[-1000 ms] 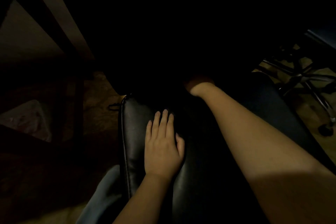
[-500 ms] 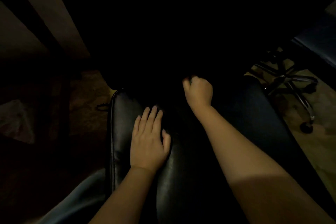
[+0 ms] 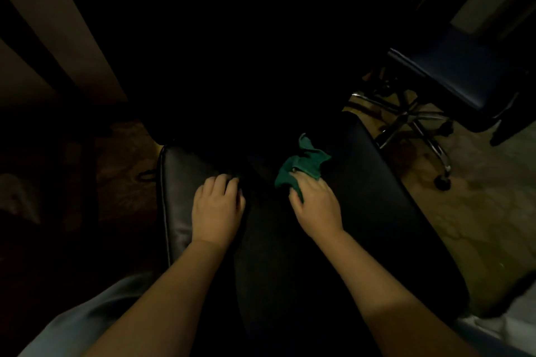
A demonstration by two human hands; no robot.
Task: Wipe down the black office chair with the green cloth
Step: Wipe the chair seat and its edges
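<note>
Head view: right hand (image 3: pixel 316 207) clutches the crumpled green cloth (image 3: pixel 304 164) on the glossy, piped black office chair (image 3: pixel 179 197) — left hand (image 3: pixel 217 207) rests apart on its leather, fingers bent, grip unclear.

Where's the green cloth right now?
In the head view, right of centre: the green cloth is held against the black chair by the right hand.
</note>
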